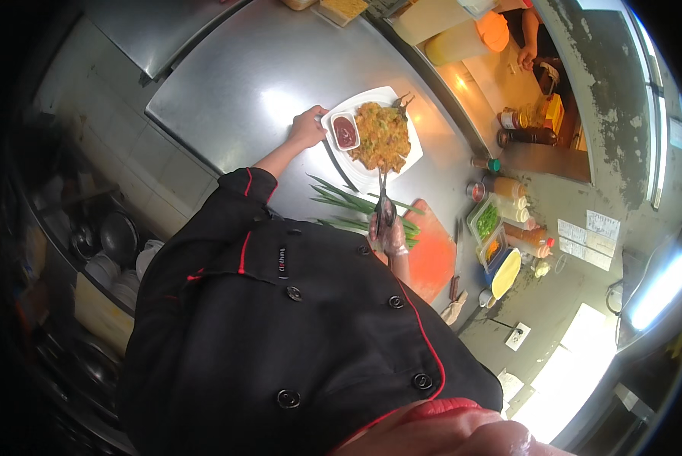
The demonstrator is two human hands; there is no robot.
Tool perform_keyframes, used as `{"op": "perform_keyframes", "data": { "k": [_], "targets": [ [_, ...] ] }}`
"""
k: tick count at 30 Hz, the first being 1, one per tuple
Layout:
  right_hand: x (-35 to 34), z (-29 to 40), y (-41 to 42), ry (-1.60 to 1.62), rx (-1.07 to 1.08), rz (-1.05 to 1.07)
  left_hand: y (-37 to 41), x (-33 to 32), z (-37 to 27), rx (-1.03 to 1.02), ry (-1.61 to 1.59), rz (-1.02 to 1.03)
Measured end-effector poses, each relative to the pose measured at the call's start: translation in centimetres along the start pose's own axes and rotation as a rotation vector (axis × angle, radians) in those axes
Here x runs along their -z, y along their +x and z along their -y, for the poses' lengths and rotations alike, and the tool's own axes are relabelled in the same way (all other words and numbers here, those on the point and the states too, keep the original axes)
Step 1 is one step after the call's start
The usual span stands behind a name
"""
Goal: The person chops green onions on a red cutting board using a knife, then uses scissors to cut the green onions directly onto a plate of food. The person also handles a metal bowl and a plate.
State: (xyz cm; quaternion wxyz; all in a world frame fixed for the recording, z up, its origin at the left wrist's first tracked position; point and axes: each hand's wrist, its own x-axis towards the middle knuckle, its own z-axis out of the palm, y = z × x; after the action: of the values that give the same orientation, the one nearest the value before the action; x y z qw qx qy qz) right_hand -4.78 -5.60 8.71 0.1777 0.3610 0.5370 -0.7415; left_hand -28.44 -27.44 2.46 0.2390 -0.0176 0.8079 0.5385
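Note:
My bare left hand [308,129] holds the left rim of a white square plate [364,181] on the steel worktop. A flat golden-brown fried omelette [380,137] covers much of the plate, with dark stems sticking out at its far edge. Beside it on the plate sits a small white square bowl [345,131] of dark red sauce. My right hand [391,235], in a clear plastic glove, grips black-handled scissors [384,206]. Their metal tips meet the omelette's near edge. Green onion stalks [341,199] lie under and beside my right hand, partly over an orange-red cutting board [426,251].
A knife [456,268] lies right of the board. Containers of chopped greens [487,219] and orange shreds [492,249] stand along the wall with several sauce bottles [509,187]. Another person's hand [527,57] shows through the pass-through opening. Dishes [125,285] are stacked at lower left.

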Motion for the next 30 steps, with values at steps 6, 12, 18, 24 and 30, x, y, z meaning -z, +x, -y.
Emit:
{"op": "perform_keyframes", "data": {
  "k": [6, 12, 18, 24, 30],
  "targets": [
    [1.3, 0.1, 3.4, -0.194, 0.004, -0.024, 0.2, 0.0, 0.5, -0.004, -0.022, 0.011],
    [1.6, -0.3, 2.9, -0.029, -0.032, 0.013, 0.3, -0.2, 0.6, -0.001, -0.017, 0.009],
    [0.4, 3.9, 5.6, -0.077, -0.001, -0.037, -0.2, 0.1, -0.1, 0.017, 0.000, 0.015],
    [0.9, 2.4, 6.0, -0.219, 0.038, -0.067, 0.0, -0.1, 0.1, 0.004, 0.011, 0.006],
    [-0.1, 3.8, 6.4, -0.027, -0.017, -0.027, 0.2, -0.2, 0.8, -0.004, -0.022, 0.004]
  ]
}}
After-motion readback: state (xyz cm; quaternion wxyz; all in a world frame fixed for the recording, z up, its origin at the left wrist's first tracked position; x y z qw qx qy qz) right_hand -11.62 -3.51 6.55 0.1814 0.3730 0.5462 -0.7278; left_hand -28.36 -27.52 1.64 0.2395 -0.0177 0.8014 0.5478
